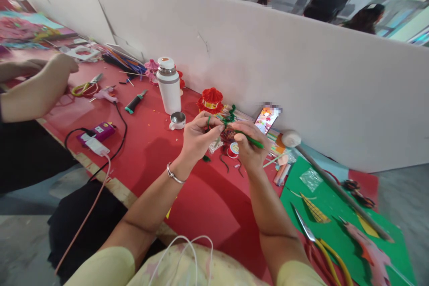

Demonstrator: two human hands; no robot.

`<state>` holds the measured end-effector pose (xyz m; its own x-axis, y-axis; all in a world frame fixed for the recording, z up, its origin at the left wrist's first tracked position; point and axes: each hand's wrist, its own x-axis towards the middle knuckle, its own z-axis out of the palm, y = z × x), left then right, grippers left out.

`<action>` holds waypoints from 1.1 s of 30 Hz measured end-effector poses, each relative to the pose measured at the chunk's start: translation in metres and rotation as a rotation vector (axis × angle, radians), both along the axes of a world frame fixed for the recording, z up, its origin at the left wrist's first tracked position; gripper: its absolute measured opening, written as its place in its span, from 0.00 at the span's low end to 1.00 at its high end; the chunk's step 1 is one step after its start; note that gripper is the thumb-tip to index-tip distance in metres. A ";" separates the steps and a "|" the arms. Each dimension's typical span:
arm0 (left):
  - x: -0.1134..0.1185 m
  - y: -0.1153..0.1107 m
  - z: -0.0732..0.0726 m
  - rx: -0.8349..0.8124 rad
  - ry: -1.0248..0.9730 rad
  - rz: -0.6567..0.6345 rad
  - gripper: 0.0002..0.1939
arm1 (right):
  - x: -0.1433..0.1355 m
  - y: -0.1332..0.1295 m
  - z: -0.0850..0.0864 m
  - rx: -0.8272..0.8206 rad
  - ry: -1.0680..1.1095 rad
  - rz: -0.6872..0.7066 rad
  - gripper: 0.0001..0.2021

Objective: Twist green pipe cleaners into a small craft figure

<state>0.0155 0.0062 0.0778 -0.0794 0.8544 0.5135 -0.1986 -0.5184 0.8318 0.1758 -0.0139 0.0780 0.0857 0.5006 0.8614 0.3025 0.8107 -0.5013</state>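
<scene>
Both my hands are raised above the red table, close together. My left hand (201, 136) is closed, its thumb and fingertips pinching a small piece of green yarn work (229, 116). A green strand is looped round one finger of that hand. In my right hand (250, 145) is a green-handled crochet hook (251, 140), its tip at the green work and partly hidden by my fingers. Below my hands lie a spool of red thread (233, 149) and a small clear bag (216, 144). A red ruffled ornament (212, 99) stands just behind.
A white thermos (168, 87) and its metal cup (177, 120) stand to the left, near a utility knife (136, 102). A phone (267, 117) leans on the partition. At right, scissors (313, 237) and a pink glue gun (367, 248) lie on a green board. A co-worker's arm (43, 89) reaches in at left.
</scene>
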 end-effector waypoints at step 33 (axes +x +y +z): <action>-0.006 0.003 0.003 -0.234 -0.175 -0.261 0.11 | 0.015 0.001 0.006 -0.141 0.061 0.122 0.13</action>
<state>0.0095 0.0093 0.0809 0.0868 0.9498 0.3007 -0.4476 -0.2325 0.8635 0.1907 -0.0126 0.0838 0.0672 0.6262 0.7767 0.1720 0.7596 -0.6273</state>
